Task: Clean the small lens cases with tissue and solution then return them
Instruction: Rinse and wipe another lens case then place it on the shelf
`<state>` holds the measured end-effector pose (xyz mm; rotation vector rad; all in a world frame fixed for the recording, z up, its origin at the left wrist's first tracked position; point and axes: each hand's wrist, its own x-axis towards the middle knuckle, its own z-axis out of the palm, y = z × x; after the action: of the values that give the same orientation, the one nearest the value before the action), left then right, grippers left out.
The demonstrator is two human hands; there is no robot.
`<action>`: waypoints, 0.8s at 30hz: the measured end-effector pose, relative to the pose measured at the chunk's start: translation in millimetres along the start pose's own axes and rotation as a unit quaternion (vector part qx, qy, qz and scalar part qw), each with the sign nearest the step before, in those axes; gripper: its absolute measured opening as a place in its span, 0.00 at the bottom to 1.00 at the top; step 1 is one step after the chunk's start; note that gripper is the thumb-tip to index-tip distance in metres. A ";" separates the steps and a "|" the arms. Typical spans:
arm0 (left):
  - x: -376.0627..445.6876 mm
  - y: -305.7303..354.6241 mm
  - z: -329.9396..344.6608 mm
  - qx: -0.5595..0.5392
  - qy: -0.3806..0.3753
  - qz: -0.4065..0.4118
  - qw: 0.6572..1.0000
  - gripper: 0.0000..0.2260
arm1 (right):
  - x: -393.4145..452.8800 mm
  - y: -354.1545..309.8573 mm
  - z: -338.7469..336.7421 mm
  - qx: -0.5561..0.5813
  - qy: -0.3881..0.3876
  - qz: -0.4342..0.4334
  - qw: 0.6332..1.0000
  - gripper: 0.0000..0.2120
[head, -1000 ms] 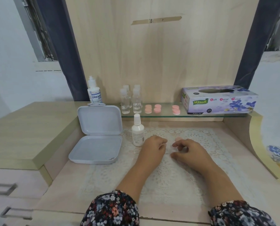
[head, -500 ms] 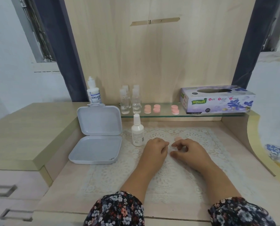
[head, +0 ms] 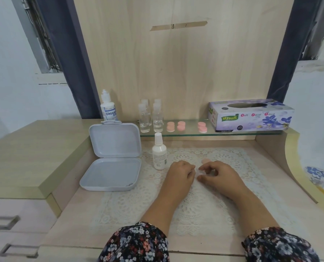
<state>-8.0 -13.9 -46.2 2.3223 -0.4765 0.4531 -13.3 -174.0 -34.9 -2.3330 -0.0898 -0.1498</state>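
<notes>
My left hand [head: 180,174] and my right hand [head: 220,176] rest on the lace mat [head: 204,210], fingertips almost meeting. Both have curled fingers that pinch a small pale lens case [head: 196,172] between them; most of it is hidden. A pink lens case piece [head: 206,160] lies on the mat just beyond my right fingers. Three pairs of pink lens cases [head: 181,126] sit on the glass shelf [head: 191,133]. A small white solution bottle [head: 159,152] stands left of my left hand. The tissue box [head: 252,116] is on the shelf's right end.
An open grey plastic box [head: 112,163] lies at the left of the mat. Several small clear bottles [head: 150,118] and a larger solution bottle [head: 108,108] stand at the back. A raised wooden counter [head: 29,152] borders the left, a curved side panel [head: 282,154] the right.
Both hands stay in nearly the same spot on the mat; only the fingers shift slightly around the small case.
</notes>
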 end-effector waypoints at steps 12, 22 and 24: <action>-1.9 4.2 -4.9 -0.028 -0.026 -0.032 0.999 0.16 | 0.4 -0.3 -0.7 0.007 -0.004 0.001 1.000 0.10; 1.4 -0.1 -1.4 -0.050 -0.016 -0.055 0.997 0.15 | -0.2 0.4 -0.1 0.021 -0.001 0.002 1.000 0.09; 1.3 0.3 -1.9 -0.072 -0.019 -0.066 0.995 0.15 | 0.1 0.2 -0.6 0.018 -0.003 0.002 1.000 0.09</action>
<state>-7.3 -13.0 -44.1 2.2099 -0.3589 0.3029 -13.2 -174.6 -34.7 -2.2981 -0.0887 -0.1386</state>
